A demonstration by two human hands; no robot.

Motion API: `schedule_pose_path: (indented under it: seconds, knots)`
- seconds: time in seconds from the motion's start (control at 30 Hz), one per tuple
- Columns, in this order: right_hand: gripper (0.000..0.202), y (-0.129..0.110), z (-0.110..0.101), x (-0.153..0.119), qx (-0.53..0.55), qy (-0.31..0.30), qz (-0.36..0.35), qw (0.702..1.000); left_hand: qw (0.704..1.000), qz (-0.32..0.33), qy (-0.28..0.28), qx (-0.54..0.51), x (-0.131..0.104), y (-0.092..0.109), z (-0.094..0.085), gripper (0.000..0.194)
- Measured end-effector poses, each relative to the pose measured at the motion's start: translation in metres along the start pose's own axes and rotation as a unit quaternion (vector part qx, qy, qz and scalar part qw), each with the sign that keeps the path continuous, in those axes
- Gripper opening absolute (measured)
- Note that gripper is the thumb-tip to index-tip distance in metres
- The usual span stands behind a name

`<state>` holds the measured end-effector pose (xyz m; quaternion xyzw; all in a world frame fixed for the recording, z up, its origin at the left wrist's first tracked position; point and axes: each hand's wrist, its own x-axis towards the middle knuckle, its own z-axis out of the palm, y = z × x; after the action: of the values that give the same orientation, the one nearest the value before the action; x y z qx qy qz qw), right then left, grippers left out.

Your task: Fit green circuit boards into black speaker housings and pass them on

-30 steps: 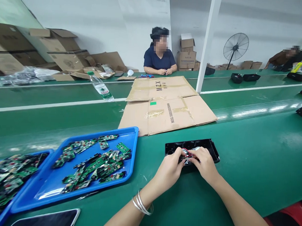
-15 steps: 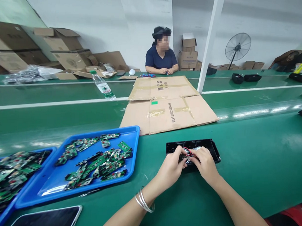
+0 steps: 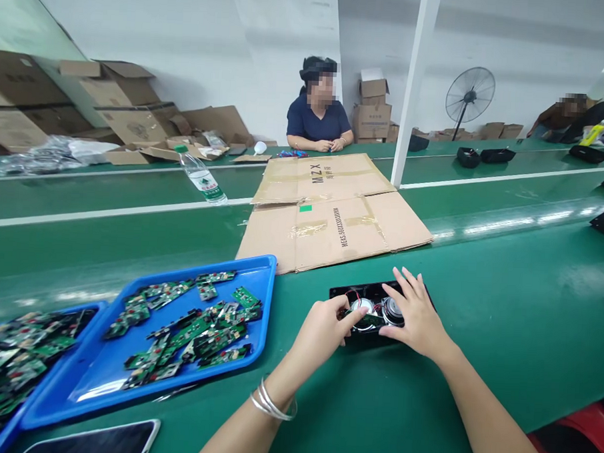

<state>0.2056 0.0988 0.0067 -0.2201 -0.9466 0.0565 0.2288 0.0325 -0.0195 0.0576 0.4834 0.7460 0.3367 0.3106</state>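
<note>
A black speaker housing (image 3: 335,293) lies on the green table in front of me. Two round speakers sit inside, the right-hand speaker (image 3: 392,312) with a silver rim, and thin red and black wires run beside them. My left hand (image 3: 330,321) is closed over the left part, thumb and fingers on a narrow green circuit board (image 3: 374,320) above the housing's near side. Fingers spread, my right hand (image 3: 415,316) rests over the right end, its thumb by the near edge. The palm hides that end of the housing.
Left of the housing, a blue tray (image 3: 271,298) bears several circuit boards, with a second full blue tray (image 3: 103,306) beyond it. A phone (image 3: 97,439) lies nearest me. Flattened cardboard (image 3: 332,221), a water bottle (image 3: 204,179) and a seated person (image 3: 319,117) are across the table.
My right hand has opened and lifted its fingers off the wires, moving right. My left hand has shifted left along the housing, and the speakers now show between the hands.
</note>
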Motion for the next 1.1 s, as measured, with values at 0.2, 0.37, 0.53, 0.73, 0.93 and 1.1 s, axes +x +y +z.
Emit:
schedule_pose_path:
  seconds: [0.2,0.37,0.53,0.73,0.93,1.1]
  knots:
    - [0.086,-0.006,0.004,-0.001,-0.067,-0.084,-0.001,0.994,0.995,-0.025,-0.077,-0.058,0.003,-0.002,0.003,0.042]
    - [0.076,-0.006,0.001,-0.001,-0.065,-0.064,0.010,0.996,0.991,-0.025,-0.098,-0.085,0.000,0.000,0.002,0.042]
    - [0.069,0.041,-0.003,-0.013,-0.152,-0.027,0.097,0.983,0.995,0.012,0.045,0.085,-0.001,-0.008,-0.029,0.041]
    - [0.065,0.148,-0.011,-0.056,-0.212,0.058,0.421,0.880,0.948,-0.100,0.133,0.271,0.011,-0.053,-0.088,0.017]
    - [0.063,0.165,-0.007,-0.065,-0.216,0.165,0.525,0.807,0.929,-0.228,0.058,0.285,0.020,-0.116,-0.121,0.018]
    - [0.042,0.087,-0.005,-0.018,-0.224,0.317,0.316,0.866,0.942,-0.218,0.082,0.243,0.017,-0.141,-0.132,0.020]
